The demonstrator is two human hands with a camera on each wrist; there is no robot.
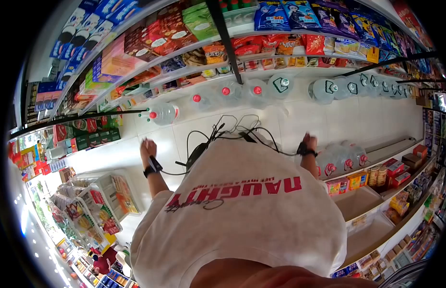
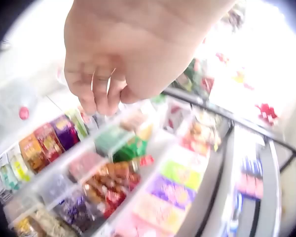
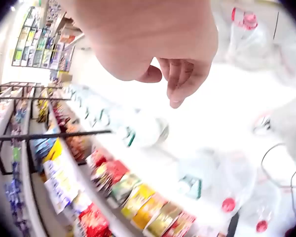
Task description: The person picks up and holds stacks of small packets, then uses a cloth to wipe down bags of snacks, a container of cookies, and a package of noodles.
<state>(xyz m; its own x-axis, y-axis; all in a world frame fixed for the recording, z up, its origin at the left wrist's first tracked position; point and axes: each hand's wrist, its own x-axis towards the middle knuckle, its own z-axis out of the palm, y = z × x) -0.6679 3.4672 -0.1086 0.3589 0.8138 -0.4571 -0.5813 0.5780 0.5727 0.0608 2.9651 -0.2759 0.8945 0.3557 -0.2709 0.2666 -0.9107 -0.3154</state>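
Note:
My left hand (image 1: 147, 148) hangs in front of my body over the pale floor, a black strap around its wrist. In the left wrist view its fingers (image 2: 101, 94) are loosely bent, with nothing held. My right hand (image 1: 308, 142) hangs on the other side, also strapped and holding nothing; in the right wrist view its fingers (image 3: 185, 79) curve loosely. Nearest the left hand is a large clear water jug (image 1: 163, 114) with a red cap. Close by the right hand stand several similar red-capped jugs (image 1: 345, 157).
Shelves of bagged snacks (image 1: 290, 45) curve across the front, with more large jugs (image 1: 323, 90) in a row beneath. Wire display racks (image 1: 95, 204) stand at left, a low shelf (image 1: 362, 199) at right. Black cables (image 1: 223, 126) hang by my shirt. Another person (image 1: 104, 261) shows at lower left.

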